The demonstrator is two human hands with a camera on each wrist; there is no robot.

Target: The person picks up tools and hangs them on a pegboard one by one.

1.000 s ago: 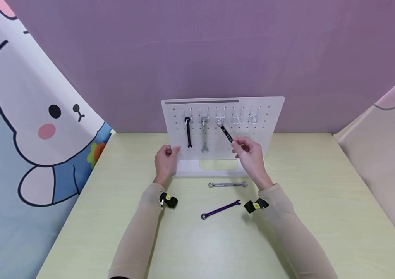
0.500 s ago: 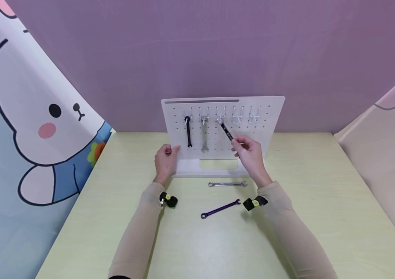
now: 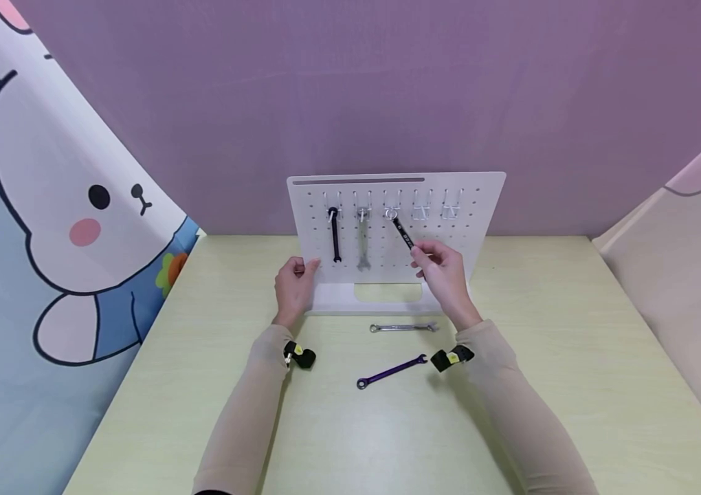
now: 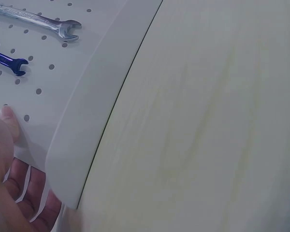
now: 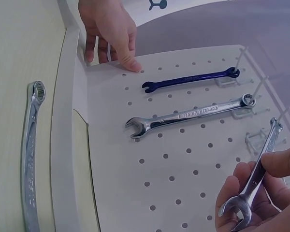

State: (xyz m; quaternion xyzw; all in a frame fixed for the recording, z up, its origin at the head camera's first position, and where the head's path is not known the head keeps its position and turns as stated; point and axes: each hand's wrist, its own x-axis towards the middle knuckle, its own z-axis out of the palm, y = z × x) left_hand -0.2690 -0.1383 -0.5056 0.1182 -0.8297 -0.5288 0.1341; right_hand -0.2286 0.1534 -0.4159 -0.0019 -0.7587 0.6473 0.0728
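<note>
Well left of the left grip (image 3: 293,292), a blue cloth (image 3: 103,330) printed with a white cartoon animal hangs beside the worktop (image 3: 548,385). The left grip pinches the left edge of the white pegboard (image 3: 381,254), thumb on its front face, other fingers behind. Just right of that thumb, a dark blue wrench (image 3: 335,237) hangs from the first hook (image 3: 339,201); next to it, a silver wrench (image 3: 363,240) hangs from the second hook (image 3: 369,199). Below and left of the right grip (image 3: 445,275), a purple wrench (image 3: 391,371) lies slantwise on the worktop; nearer that grip, a chrome wrench (image 3: 404,328) lies crosswise before the pegboard. Up and left from the right grip tilts the held wrench (image 3: 404,234), pinched between thumb and fingers, its ring end at the third hook (image 3: 392,207); whether the prong passes through the ring, I cannot tell. Above the right grip, the fourth hook (image 3: 421,207) and fifth hook (image 3: 451,207) jut from the pegboard
</note>
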